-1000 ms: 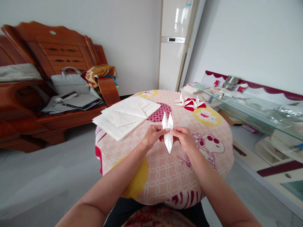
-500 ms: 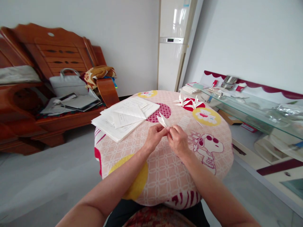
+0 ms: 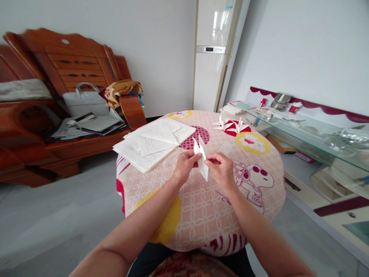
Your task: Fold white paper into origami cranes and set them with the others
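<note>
A folded piece of white paper (image 3: 203,163), long and narrow with two points at its far end, is held between my hands above the table. My left hand (image 3: 186,163) pinches its left side, thumb on top. On the right side, the thumb and fingertips of my right hand (image 3: 221,166) grip the paper's edge. Two folded paper cranes (image 3: 230,124) stand on the red patch at the far side of the table. To the left lies a stack of white sheets (image 3: 144,163) with a folded sheet (image 3: 158,142) on top.
A patterned cloth (image 3: 196,215) covers the round table. Close on the right stands a glass-topped cabinet (image 3: 311,132) holding papers, a metal pot (image 3: 281,100) and a cup. At the left is a wooden bench (image 3: 80,63) with a bag (image 3: 83,102) and folders.
The folded paper has been turned so its face and both points show, its lower tip now hanging toward me. My right hand has shifted slightly right, away from my left.
</note>
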{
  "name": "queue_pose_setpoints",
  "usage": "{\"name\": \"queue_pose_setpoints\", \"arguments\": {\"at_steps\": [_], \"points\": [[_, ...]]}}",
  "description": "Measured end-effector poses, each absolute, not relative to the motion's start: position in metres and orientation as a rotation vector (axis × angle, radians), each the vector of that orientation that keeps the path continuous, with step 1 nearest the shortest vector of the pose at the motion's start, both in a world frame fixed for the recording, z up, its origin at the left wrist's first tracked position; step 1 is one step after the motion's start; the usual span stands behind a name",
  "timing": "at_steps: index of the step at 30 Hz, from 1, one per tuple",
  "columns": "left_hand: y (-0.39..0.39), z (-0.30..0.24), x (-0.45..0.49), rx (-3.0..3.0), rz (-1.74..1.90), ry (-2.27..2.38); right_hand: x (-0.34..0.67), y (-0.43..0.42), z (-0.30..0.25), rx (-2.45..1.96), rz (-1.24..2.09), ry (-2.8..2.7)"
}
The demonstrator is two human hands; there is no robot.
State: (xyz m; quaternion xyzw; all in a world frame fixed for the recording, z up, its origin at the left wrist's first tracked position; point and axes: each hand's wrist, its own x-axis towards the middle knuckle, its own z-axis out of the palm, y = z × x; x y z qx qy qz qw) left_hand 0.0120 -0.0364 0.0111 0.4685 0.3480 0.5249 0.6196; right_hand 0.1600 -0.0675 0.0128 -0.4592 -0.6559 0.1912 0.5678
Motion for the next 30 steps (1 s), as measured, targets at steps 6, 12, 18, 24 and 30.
{"name": "queue_pose_setpoints", "arguments": {"at_steps": [6, 12, 18, 24, 30], "points": [[-0.037, 0.011, 0.011, 1.079, 1.167, 0.704, 0.163, -0.065, 0.013, -1.048, 0.745, -1.385], [-0.033, 0.009, 0.008, 0.962, 1.1, 0.632, 0.161, -0.069, 0.018, -0.954, 0.8, -1.396], [-0.033, 0.008, 0.008, 0.907, 1.062, 0.542, 0.155, -0.076, 0.022, -0.904, 0.501, -1.56], [-0.032, 0.007, 0.009, 0.871, 1.004, 0.511, 0.153, -0.078, 0.02, -0.923, 0.397, -1.599], [-0.032, 0.008, 0.009, 0.866, 0.99, 0.504, 0.153, -0.079, 0.02, -0.935, 0.355, -1.623]]}}
